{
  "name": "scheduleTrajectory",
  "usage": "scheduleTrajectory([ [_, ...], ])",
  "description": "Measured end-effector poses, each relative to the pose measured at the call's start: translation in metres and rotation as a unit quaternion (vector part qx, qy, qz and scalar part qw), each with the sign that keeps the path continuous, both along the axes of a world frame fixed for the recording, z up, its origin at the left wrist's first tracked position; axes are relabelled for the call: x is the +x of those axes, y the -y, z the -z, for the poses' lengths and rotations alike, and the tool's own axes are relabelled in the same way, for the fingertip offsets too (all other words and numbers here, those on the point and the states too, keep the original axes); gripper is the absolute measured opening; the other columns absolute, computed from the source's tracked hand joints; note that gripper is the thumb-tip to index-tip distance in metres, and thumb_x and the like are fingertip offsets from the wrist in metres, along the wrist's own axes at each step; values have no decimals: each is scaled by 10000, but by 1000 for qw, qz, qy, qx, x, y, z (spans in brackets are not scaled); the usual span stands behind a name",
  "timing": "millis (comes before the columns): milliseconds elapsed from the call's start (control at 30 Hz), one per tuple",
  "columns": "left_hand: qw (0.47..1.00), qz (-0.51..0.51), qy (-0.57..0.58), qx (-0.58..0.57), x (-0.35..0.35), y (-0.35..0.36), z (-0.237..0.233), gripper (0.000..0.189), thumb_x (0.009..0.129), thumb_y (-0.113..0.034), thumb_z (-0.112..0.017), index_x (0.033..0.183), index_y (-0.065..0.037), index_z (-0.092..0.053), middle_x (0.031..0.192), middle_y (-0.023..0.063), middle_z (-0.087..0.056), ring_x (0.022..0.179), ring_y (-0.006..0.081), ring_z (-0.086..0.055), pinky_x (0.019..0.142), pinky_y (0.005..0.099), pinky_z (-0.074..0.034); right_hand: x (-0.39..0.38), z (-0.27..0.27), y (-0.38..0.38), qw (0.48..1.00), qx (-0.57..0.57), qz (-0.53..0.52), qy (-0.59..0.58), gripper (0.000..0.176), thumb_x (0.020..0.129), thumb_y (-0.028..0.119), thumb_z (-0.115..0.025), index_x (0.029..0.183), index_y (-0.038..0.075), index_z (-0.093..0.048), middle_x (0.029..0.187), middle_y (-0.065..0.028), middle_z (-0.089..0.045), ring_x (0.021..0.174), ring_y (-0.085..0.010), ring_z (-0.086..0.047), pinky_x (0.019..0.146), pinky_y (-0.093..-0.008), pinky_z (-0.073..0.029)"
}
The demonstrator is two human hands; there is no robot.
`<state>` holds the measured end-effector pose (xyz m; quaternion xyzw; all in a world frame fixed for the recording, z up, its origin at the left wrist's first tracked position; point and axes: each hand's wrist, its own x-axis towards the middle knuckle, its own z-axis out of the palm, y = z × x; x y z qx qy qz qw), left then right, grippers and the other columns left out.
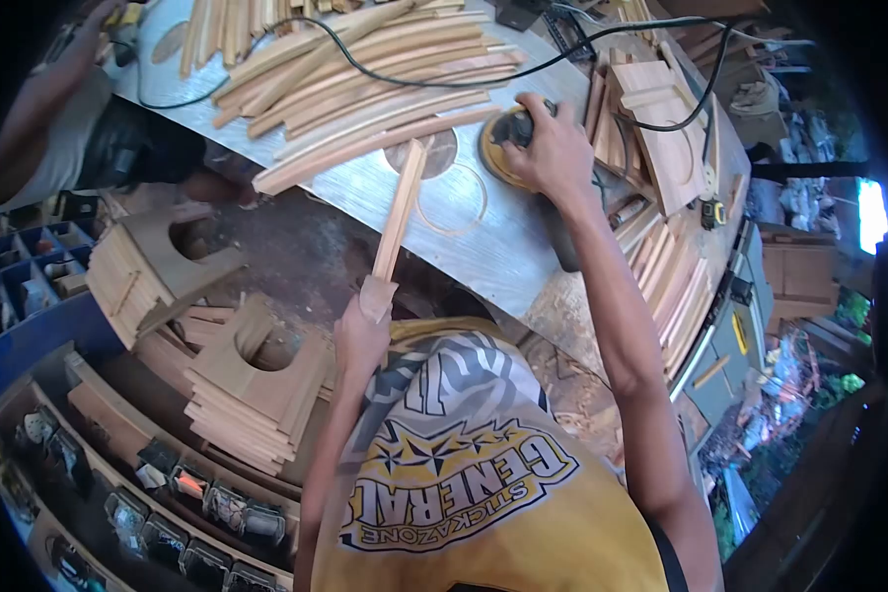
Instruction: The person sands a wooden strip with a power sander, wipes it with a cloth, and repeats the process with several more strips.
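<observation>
- Left hand (361,333): fingers closed round the near end of a strip (398,209). The hand is held off the near edge of the table (483,252).
- Strip: straight, narrow wood. It runs from the left hand up and away. Its far end lies over the table, just beside the sander (506,150); whether the two touch cannot be told.
- Stacks of boards (252,387): on the floor to the left of the left hand, each board with a round cut-out.
- Right hand (555,148): arm stretched out, palm down on top of the sander, fingers curled over its body in a full grip.
- Sander: pad flat on the table, right of the strip's far end. A black cable (414,77) runs from it across the table.
- Curved slats (365,94): a loose pile on the table beyond the strip, under the cable.
- Panels (661,133): stacked right of the sander, with a tape measure (712,212) near them.
- Second person (64,128): at the table's far-left corner, arm raised.
</observation>
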<state>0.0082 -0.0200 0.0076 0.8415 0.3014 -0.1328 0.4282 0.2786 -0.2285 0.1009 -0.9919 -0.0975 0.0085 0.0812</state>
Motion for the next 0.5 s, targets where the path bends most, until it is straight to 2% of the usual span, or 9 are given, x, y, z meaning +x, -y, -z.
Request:
scheduleTrajectory([
  [33, 1000, -1, 4, 18, -1, -2, -13, 314, 899, -275, -745, 1047, -9, -669, 1006, 272, -721, 979, 467, -692, 826, 560, -526, 1, 4, 7, 1000, 18, -1, 4, 586, 797, 341, -787, 1341, 248, -591, 1156, -219, -588, 1004, -454, -673, 867, -520, -562],
  [100, 997, -32, 74, 10, -2, -4, -34, 279, 887, -230, -771, 1044, -15, -688, 995, 255, -731, 972, 442, -704, 813, 494, -553, -1, 8, 16, 999, 46, 5, -10, 600, 791, 331, -785, 1352, 256, -585, 1165, -215, -582, 1013, -458, -673, 869, -520, -564],
  [133, 991, -41, 124, -17, -3, -2, -42, 257, 884, -189, -793, 1039, -8, -698, 967, 217, -748, 933, 375, -742, 796, 418, -566, -2, 6, 17, 998, 54, 16, -32, 602, 783, 314, -787, 1348, 255, -589, 1157, -210, -582, 1002, -462, -674, 864, -530, -563],
  [167, 991, -38, 125, -2, -3, 1, -53, 257, 884, -189, -793, 1039, -8, -698, 967, 217, -748, 933, 375, -742, 796, 418, -566, -3, 9, 17, 997, 70, 16, -32, 602, 783, 314, -787, 1348, 255, -589, 1157, -210, -582, 1002, -462, -674, 864, -530, -563],
  [233, 993, -75, 88, -13, -2, 9, -76, 235, 896, -170, -793, 1016, 6, -693, 922, 170, -753, 873, 287, -754, 785, 377, -560, -9, 17, 19, 999, 25, -9, -27, 648, 775, 299, -804, 1375, 287, -561, 1196, -199, -560, 1000, -447, -667, 803, -534, -584],
  [267, 991, -78, 108, -20, -4, 11, -78, 241, 894, -171, -808, 994, 10, -683, 873, 134, -740, 813, 211, -727, 760, 347, -551, -12, 15, 21, 999, 25, -20, -15, 651, 780, 296, -798, 1384, 282, -554, 1197, -205, -550, 981, -453, -660, 787, -538, -586],
  [500, 989, -99, 106, -7, -7, 44, -102, 225, 896, -179, -812, 949, -4, -681, 836, 107, -729, 762, 154, -688, 732, 329, -542, -22, 17, 28, 998, 45, -35, -9, 671, 787, 309, -796, 1405, 275, -537, 1168, -209, -537, 934, -456, -661, 709, -519, -597],
])
